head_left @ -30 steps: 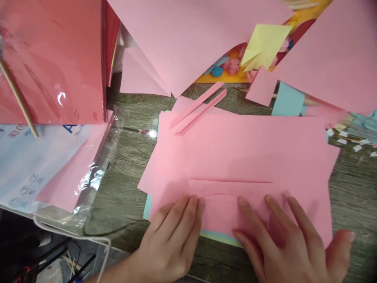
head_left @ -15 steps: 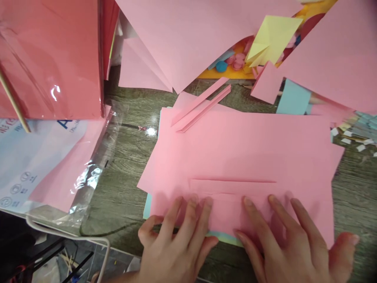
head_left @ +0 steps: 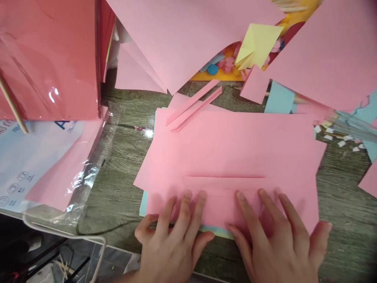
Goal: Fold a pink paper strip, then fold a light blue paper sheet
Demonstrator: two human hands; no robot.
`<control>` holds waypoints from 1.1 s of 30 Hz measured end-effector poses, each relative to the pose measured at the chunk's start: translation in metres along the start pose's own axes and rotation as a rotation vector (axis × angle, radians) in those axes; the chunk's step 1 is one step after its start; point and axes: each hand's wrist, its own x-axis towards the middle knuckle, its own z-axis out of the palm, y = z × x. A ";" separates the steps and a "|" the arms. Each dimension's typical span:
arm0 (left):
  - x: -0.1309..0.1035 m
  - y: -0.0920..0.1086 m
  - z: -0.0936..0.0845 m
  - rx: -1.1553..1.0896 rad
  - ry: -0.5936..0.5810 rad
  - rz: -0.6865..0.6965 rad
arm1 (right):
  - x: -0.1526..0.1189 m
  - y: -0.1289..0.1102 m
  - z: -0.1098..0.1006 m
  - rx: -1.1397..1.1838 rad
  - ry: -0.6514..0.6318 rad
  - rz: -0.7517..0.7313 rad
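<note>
The left grip (head_left: 173, 247) lay palm-down with fingers fanned and thumb splayed; the right grip (head_left: 278, 243) mirrored it. Both were open, fingertips down along the near part of the folded pink paper (head_left: 224, 183), which stretched just ahead of them on the pink sheets (head_left: 265, 145). Beyond the left grip slanted two narrow pink strips (head_left: 193, 101); well to its left sat a plastic-wrapped red paper pack (head_left: 55, 59). Ahead of the right grip were folded yellow paper (head_left: 260, 43) and, farther right, white scraps (head_left: 341, 143).
</note>
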 end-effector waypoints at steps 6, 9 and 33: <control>0.005 0.004 -0.007 0.033 -0.081 0.024 | 0.000 0.004 0.002 -0.068 0.044 -0.125; 0.008 0.007 -0.012 0.104 -0.109 0.079 | -0.001 0.005 0.003 -0.056 0.037 -0.110; 0.004 -0.004 -0.018 0.160 -0.071 0.231 | 0.000 0.028 -0.012 -0.100 0.077 -0.038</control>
